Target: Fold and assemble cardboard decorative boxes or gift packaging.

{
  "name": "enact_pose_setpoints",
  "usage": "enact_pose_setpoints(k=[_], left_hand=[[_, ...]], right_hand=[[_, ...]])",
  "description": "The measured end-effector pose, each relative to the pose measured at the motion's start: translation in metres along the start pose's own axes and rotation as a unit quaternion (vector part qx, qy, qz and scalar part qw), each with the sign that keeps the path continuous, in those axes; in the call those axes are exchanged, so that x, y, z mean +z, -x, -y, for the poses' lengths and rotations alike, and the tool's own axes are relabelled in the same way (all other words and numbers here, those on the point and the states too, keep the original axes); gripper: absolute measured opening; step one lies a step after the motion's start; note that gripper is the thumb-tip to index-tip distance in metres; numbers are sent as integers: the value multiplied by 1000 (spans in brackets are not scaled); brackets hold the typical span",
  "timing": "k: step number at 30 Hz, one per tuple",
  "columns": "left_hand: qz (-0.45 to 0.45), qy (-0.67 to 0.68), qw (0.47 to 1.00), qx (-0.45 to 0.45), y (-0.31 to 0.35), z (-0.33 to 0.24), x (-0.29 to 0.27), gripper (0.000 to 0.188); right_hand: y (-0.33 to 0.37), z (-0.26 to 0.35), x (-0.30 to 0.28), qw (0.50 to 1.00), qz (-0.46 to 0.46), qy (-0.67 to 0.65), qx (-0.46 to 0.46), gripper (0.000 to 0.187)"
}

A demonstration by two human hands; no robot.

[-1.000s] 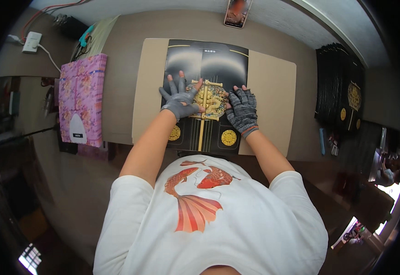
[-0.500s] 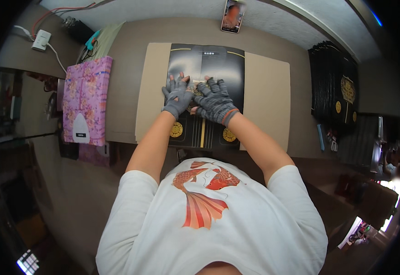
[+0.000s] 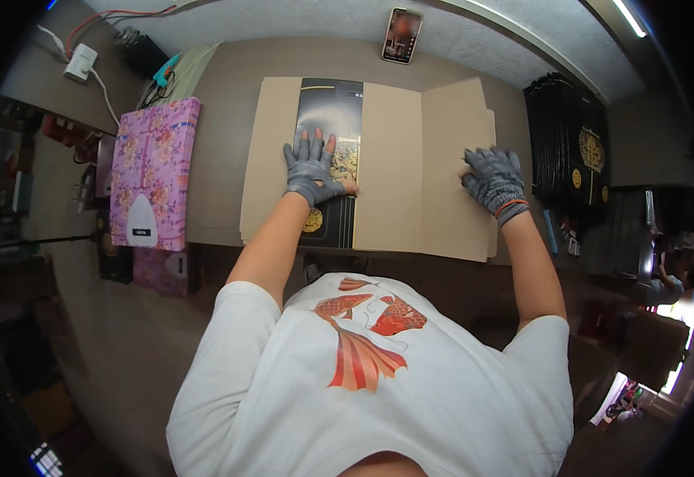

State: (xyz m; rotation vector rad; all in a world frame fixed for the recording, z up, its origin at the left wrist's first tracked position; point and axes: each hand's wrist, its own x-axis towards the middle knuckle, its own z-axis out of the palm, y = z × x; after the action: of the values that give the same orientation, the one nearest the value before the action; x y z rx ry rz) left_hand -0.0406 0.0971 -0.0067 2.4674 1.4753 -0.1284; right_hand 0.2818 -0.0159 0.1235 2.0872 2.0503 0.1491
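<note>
A bare strip of tabletop (image 3: 221, 151) opens to us between the purple floral stack (image 3: 156, 143) and the spread cardboard (image 3: 393, 167); the right-hand gap, beside the black stack (image 3: 550, 143), is narrower. Past the cardboard's far edge, we have room up to the phone (image 3: 402, 38) by the wall (image 3: 307, 20). Left fingers (image 3: 317, 145) block the black printed panel (image 3: 329, 107); right fingers (image 3: 496, 162) obstruct the cardboard's right side.

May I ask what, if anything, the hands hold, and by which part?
Nothing appears held: the left hand lies flat on the black panel; the right hand overlies brown cardboard.
</note>
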Motion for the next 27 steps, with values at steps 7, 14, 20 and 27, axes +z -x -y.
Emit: enact_pose_setpoints(k=[7,14,20,27], left_hand=[[-232,111,966,26,2,19,33,104],[-225,472,851,-45,35,27,28,84],[-146,432,890,19,57,40,24,91],[-38,687,724,57,54,68,14,84]], right_hand=[[17,32,80,987,109,-75,88,57],[-23,157,118,771,64,-624,108,55],[-48,175,84,527,200,-803,194,51],[-45,228,25,626,101,-766,-103,64]])
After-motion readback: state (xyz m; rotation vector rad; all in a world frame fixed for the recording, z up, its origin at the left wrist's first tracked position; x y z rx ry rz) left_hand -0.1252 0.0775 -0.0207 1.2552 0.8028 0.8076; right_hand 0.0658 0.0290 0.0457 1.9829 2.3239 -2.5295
